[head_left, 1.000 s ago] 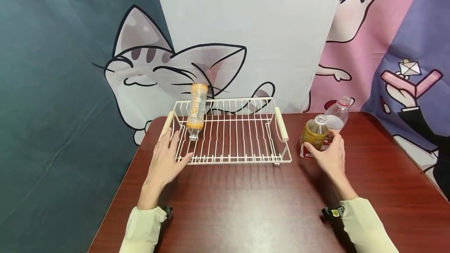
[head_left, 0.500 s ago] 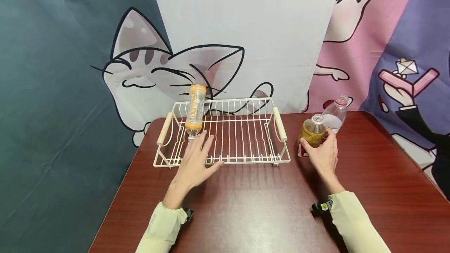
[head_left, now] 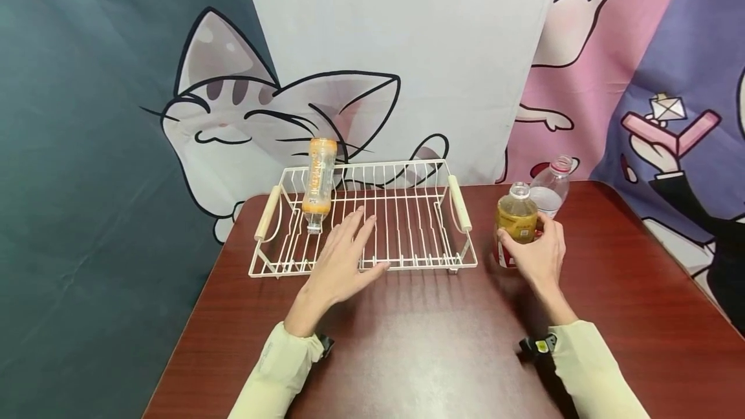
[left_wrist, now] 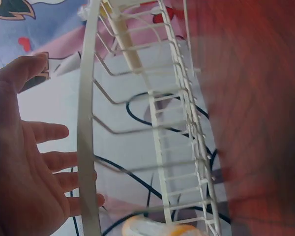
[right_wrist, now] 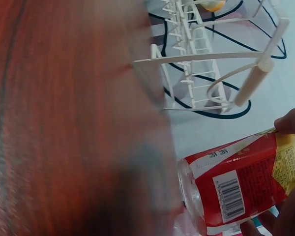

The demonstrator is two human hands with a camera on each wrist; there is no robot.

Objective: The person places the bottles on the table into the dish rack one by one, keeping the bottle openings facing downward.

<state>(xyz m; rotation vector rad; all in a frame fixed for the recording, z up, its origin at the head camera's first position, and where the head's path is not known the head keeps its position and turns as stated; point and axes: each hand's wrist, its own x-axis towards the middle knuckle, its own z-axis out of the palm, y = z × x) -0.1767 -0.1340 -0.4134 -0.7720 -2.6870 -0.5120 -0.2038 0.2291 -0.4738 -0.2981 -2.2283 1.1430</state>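
Note:
My right hand (head_left: 541,257) grips an open-necked plastic bottle (head_left: 517,218) with a yellow and red label, thumb on one side and fingers on the other. In the right wrist view, the bottle's red label and barcode (right_wrist: 229,195) face the camera; I cannot tell whether its base touches the table. My left hand (head_left: 337,270), fingers straight and spread, is over the front of a white wire dish rack (head_left: 458,204) and holds nothing. A clear bottle with orange bands (head_left: 320,180) leans upside down at the rack's left side, neck toward me.
Behind the gripped bottle stands another clear plastic bottle (head_left: 550,189) with a red neck ring, partly hidden. The reddish-brown table (head_left: 431,341) ends at a cartoon-printed cloth backdrop (head_left: 407,18).
My left hand has moved right, from the rack's left handle to over its front middle. My right hand keeps its hold on the yellow and red bottle, which has shifted slightly.

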